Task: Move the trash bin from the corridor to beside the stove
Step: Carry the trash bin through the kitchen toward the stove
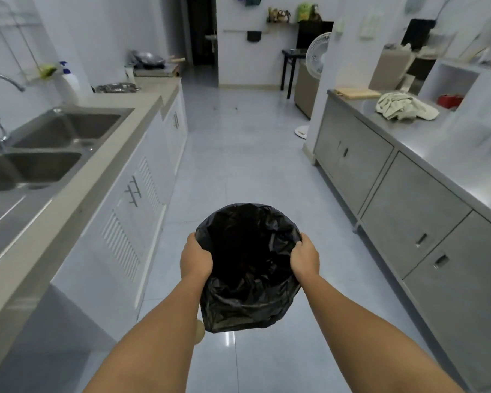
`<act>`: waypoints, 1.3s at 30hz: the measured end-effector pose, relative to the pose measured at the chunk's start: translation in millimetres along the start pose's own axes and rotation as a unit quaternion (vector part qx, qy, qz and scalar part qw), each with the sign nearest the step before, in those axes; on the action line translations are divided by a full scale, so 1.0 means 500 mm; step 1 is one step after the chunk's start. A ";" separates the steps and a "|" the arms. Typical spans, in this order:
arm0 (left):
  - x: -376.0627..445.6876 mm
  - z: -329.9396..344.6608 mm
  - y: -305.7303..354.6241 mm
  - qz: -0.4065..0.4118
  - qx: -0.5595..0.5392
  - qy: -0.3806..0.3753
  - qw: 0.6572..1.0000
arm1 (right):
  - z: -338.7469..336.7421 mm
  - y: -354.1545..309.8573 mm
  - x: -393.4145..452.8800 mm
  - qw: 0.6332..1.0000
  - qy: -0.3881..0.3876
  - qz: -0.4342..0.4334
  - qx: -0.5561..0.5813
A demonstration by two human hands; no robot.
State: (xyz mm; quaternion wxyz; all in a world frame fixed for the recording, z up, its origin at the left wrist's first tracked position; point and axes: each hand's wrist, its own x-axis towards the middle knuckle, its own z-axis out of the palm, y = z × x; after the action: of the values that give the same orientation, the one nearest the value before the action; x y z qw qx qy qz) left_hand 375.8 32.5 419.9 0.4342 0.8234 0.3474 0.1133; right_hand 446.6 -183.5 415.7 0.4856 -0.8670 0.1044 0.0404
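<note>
Left hand (196, 258) and right hand (304, 258) clamped on opposite sides of the trash bin's (248, 268) rim, fingers curled over the edge and pressing the black liner (238, 307) against it. Bin held off the floor (238, 137) in the lower middle of the frame, between the white cabinets (142, 199) at left and the steel cabinets (394, 199) at right, mouth tilted toward the camera.

Stove (156, 70) at upper left of the frame, at the far end of the counter beyond the sink (48, 148), with a wok (149, 56) sitting on it; well apart from the bin, so most of the carry probably remaining.

Risks from here: liner sliding under the fingers and loosening the grip, since only thin plastic sits between hands and rim; bin clipping a cabinet handle (133, 191) if swung left in the narrow aisle; glossy floor tiles possibly slippery underfoot; fan (318, 55) standing at upper right, near the path.

Bin round, lined with crinkled black plastic hanging loose over the outside and hiding most of the body; inside dark, contents impossible to make out
</note>
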 end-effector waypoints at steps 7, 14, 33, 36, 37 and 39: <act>0.227 0.026 0.074 0.000 0.020 -0.010 1.000 | 0.087 -0.114 0.182 1.000 0.002 0.026 0.005; 0.450 0.104 0.132 -0.018 0.011 -0.019 1.000 | 0.172 -0.193 0.406 0.999 -0.009 0.036 0.009; 1.155 0.384 0.451 -0.049 -0.034 -0.011 0.998 | 0.334 -0.482 1.174 0.998 -0.037 0.037 0.031; 1.277 0.426 0.489 -0.048 -0.039 -0.016 0.998 | 0.378 -0.527 1.296 0.998 -0.030 0.042 0.022; 1.318 0.436 0.500 -0.050 -0.038 -0.018 0.998 | 0.393 -0.543 1.333 0.998 -0.029 0.048 0.021; 1.417 0.461 0.525 -0.049 -0.037 -0.025 0.998 | 0.432 -0.577 1.420 0.998 -0.025 0.055 0.021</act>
State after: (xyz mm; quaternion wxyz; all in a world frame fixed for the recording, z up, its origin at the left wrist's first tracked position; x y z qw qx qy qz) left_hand 1132.2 260.9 409.1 0.4777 0.7914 0.3722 0.0838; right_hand 1209.3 45.5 420.9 0.5034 -0.8481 0.1410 0.0863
